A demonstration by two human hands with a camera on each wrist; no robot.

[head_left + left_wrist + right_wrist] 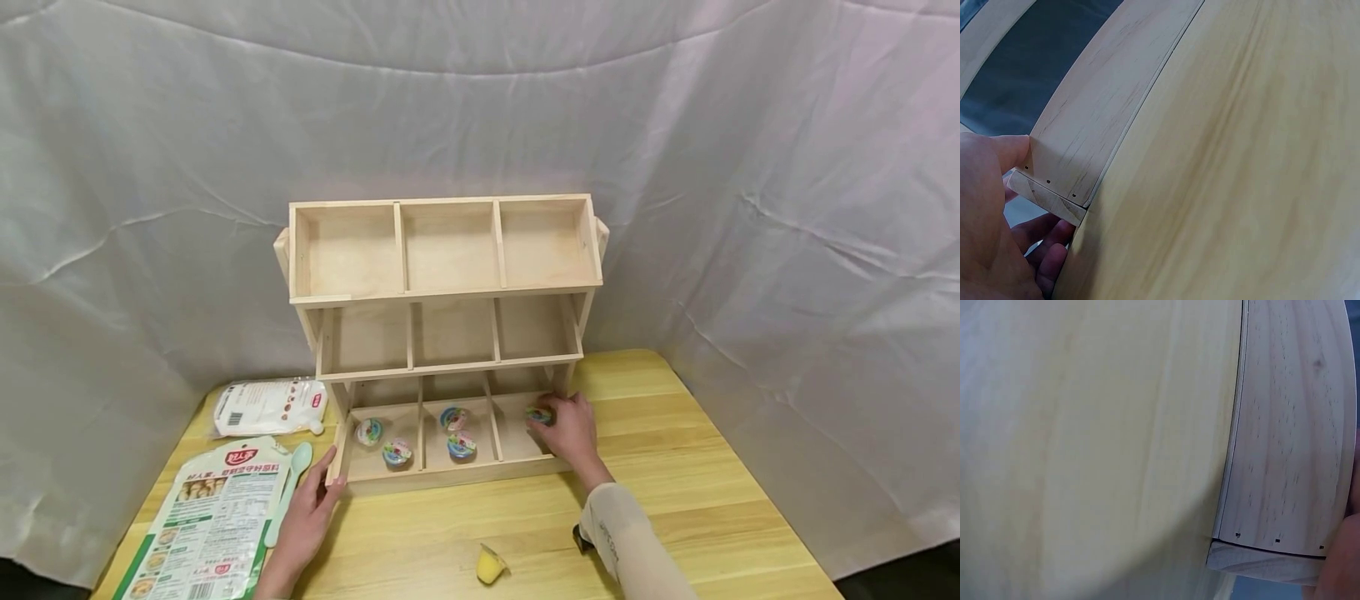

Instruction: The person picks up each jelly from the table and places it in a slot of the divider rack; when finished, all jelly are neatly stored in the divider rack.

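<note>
A three-tier wooden rack [446, 293] with divided compartments stands on the table. My left hand [306, 510] grips its lower left front corner; in the left wrist view the thumb lies at the top edge and the other fingers curl by the side. In the bottom right compartment, my right hand [572, 427] pinches a small jelly cup [537, 414] with a printed lid. Two jelly cups lie in the bottom left compartment, one [369, 431] behind the other [397, 452]. Two more, a rear one [453, 418] and a front one [461, 445], lie in the bottom middle compartment.
A yellow jelly cup [491, 565] lies on its side on the table [697, 483] in front of the rack. To the left are a white pouch [270, 406], a green-and-white printed bag [210, 521] and a pale green spoon [288, 496]. Grey cloth [450, 108] hangs behind.
</note>
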